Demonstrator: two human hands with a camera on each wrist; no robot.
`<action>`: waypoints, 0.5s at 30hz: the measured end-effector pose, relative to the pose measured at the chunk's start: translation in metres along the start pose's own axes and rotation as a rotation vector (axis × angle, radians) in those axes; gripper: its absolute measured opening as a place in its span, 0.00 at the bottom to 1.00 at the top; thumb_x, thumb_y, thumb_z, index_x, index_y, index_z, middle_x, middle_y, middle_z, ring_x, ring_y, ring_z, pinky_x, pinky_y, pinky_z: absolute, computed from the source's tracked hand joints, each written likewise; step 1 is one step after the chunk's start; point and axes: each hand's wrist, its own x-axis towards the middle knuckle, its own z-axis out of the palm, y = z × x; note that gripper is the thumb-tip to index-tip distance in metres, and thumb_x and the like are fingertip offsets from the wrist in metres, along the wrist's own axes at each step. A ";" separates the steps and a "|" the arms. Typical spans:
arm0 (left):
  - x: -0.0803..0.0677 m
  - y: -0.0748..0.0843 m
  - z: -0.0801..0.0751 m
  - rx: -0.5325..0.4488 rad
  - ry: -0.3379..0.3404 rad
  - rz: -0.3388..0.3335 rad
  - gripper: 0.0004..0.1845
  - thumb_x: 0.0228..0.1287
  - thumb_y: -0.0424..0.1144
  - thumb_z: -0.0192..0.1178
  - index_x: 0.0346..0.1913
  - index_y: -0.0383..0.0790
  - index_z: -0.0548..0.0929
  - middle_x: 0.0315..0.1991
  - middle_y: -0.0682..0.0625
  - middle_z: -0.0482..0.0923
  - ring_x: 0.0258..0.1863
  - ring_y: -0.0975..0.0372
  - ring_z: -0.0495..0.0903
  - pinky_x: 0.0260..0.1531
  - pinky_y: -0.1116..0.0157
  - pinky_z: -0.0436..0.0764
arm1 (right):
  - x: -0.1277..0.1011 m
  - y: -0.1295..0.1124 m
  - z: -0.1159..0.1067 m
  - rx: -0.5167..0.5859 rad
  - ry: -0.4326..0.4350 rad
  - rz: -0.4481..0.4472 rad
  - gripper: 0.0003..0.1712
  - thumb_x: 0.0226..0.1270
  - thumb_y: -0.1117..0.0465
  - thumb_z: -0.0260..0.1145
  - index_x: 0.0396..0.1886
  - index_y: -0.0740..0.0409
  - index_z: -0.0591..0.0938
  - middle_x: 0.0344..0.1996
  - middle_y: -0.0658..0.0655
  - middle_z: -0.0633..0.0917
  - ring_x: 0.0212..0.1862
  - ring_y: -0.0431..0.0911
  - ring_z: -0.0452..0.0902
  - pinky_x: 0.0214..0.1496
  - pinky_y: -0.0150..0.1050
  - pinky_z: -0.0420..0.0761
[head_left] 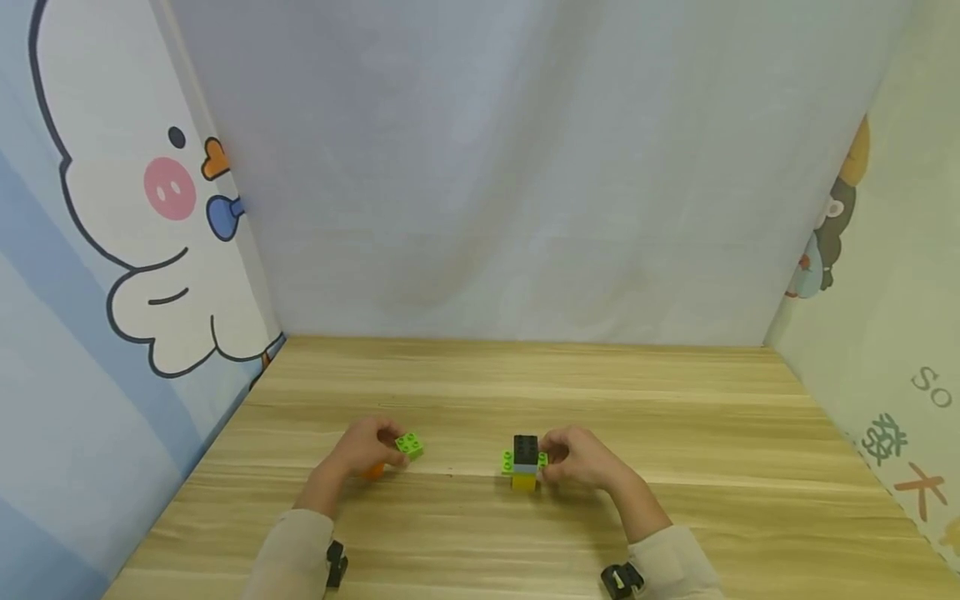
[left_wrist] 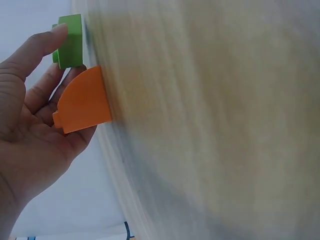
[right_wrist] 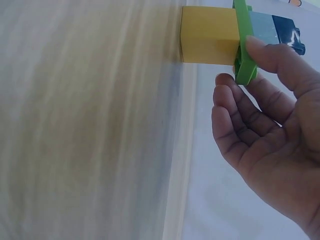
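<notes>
- Two hands work low on the wooden surface (head_left: 525, 392), well apart from each other.
- We see our left hand (head_left: 363, 454) curled round an orange quarter-round brick (left_wrist: 82, 102), its flat edge resting on the surface; the thumb tip presses a small green brick (left_wrist: 70, 40) just beyond it, so this grip is closed on both.
- Our right hand (head_left: 581, 458) stands beside a small stack (head_left: 524, 462): yellow block at the bottom, green plate above, black brick on top.
- Its thumb and fingertip pinch the green plate (right_wrist: 243, 45); the stack lies just left of the grip.
</notes>
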 end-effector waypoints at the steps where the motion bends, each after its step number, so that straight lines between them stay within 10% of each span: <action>1: -0.001 0.000 -0.001 -0.001 0.001 -0.004 0.20 0.53 0.29 0.77 0.48 0.27 0.85 0.42 0.43 0.85 0.44 0.53 0.82 0.51 0.51 0.83 | 0.000 0.000 0.000 0.006 0.000 0.000 0.19 0.59 0.68 0.74 0.48 0.73 0.85 0.38 0.56 0.87 0.40 0.43 0.80 0.44 0.37 0.82; 15: -0.005 0.006 -0.010 -0.010 0.023 0.017 0.21 0.55 0.30 0.75 0.51 0.25 0.84 0.44 0.41 0.84 0.46 0.50 0.82 0.51 0.49 0.82 | -0.001 0.001 -0.002 0.030 0.000 0.007 0.18 0.57 0.68 0.74 0.47 0.73 0.84 0.35 0.55 0.87 0.38 0.42 0.79 0.43 0.34 0.81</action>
